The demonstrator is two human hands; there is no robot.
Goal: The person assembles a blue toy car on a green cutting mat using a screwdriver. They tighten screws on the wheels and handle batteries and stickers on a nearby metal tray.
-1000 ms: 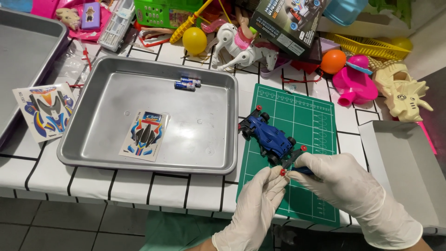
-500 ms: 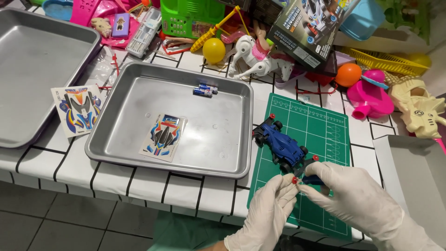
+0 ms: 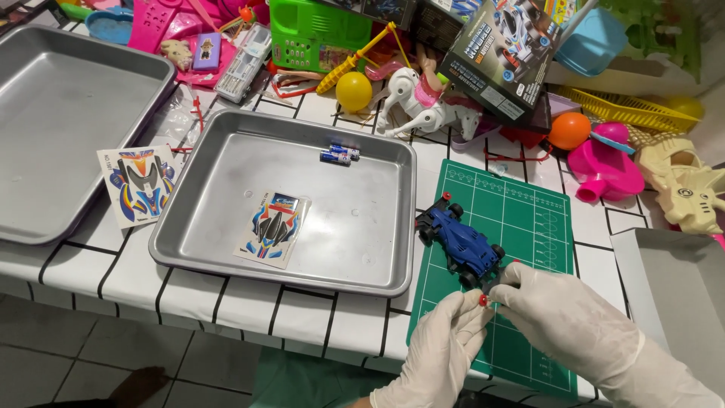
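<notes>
Both gloved hands meeting at the blue toy car [image 3: 459, 243] rear: right hand [image 3: 563, 317] pinching it, left hand [image 3: 445, 344] fingertips pinching a small red piece [image 3: 483, 300]; car body lying diagonally up-left.

Toy clutter [image 3: 423, 68] behind bare tray [image 3: 362, 219]

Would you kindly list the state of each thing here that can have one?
Blue toy car: upright on the green mat, rear end held.
Left hand: gloved, pinching a small red part.
Right hand: gloved, gripping the car's rear.
Middle tray: holds two batteries and a sticker sheet.
Left tray: nothing visible in it.
</notes>
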